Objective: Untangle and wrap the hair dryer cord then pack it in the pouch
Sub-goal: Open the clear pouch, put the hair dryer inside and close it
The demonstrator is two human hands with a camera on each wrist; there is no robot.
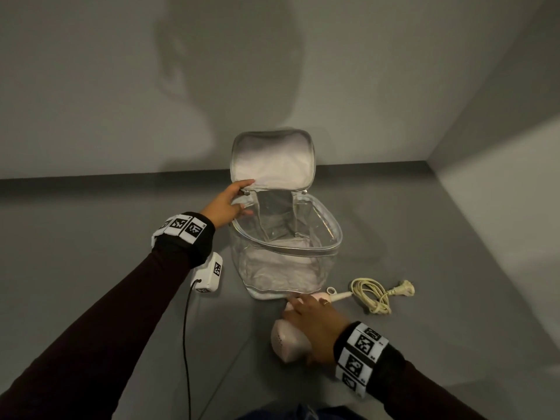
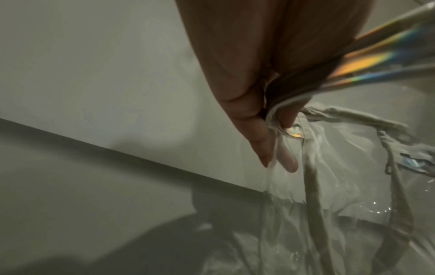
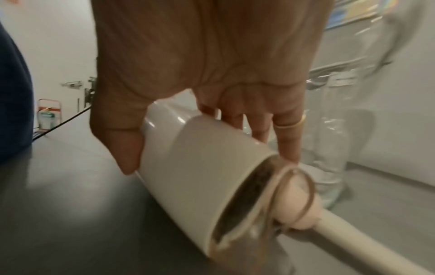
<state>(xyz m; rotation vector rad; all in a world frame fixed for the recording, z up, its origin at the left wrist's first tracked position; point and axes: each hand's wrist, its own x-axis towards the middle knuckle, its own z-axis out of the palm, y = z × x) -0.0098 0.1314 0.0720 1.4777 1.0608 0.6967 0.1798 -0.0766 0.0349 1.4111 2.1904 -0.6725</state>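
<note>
Head view: a clear plastic pouch [image 1: 285,256] stands at the centre of the frame on a grey table [image 1: 91,225], its zip lid [image 1: 271,160] folded up and back toward the wall. The left hand [image 1: 225,204], entering from the lower left, pinches the near-left edge of the lid where it meets the pouch rim; in the left wrist view the thumb and fingers [image 2: 261,137] are pressed together on the clear plastic and its grey zip trim. The right hand [image 1: 315,321], at lower centre-right, is curled over the barrel of a pale pink hair dryer [image 1: 288,338] lying on the table just below the pouch. In the right wrist view the thumb [image 3: 122,148] lies on one side of the barrel and the fingers on the other, a ring [image 3: 292,123] showing on one finger. The dryer's cream cord [image 1: 371,295] lies coiled in a loose bundle to the right of the hand, with the plug [image 1: 403,288] at its far right end, apart from the pouch. A white wrist camera box [image 1: 209,275] hangs under the left sleeve, its black cable running down the frame.
</note>
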